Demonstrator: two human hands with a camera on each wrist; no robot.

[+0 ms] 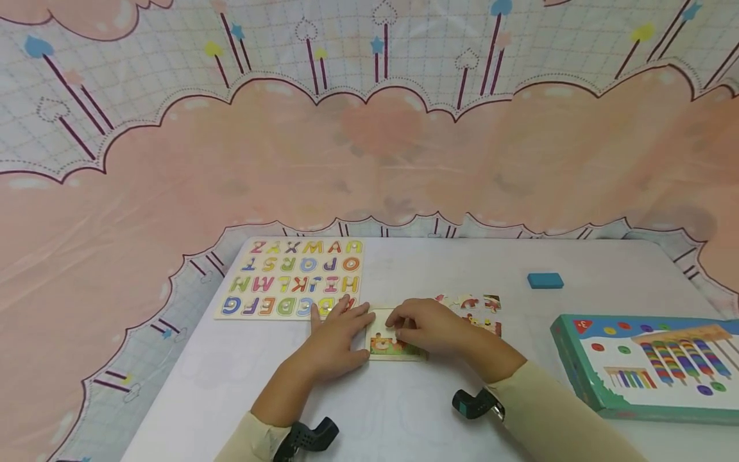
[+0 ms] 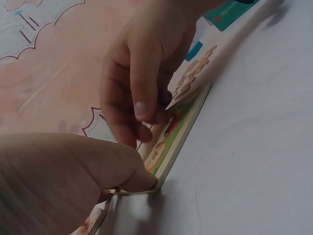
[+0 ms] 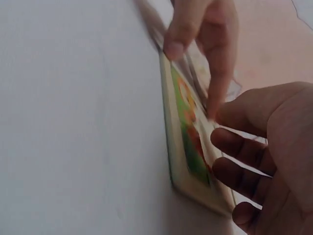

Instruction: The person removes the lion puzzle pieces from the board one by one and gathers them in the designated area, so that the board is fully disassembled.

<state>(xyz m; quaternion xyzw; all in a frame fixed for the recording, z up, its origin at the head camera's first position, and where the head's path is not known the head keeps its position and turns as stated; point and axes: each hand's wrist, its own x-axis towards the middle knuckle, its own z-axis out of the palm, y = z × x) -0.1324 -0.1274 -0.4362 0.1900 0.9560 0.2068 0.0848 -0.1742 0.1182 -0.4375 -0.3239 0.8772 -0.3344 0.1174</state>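
A small wooden puzzle board (image 1: 397,357) lies on the white table, its near row filled with animal picture pieces on green. My left hand (image 1: 337,337) rests at the board's left side, thumb on the near corner and a finger at the far corner. Over the board, my right hand (image 1: 433,326) is bent with its fingertips near the picture; in the right wrist view its fingers (image 3: 239,147) are apart and I see no piece between them. Loose picture pieces (image 1: 492,304) lie right of the board, partly hidden behind the right hand.
An alphabet board (image 1: 288,294) with coloured letters lies behind the left hand. At the back right is a blue block (image 1: 545,281). A green-edged box (image 1: 652,366) with a bead toy pictured on it stands at the right. A patterned cloth (image 1: 369,160) hangs behind the table.
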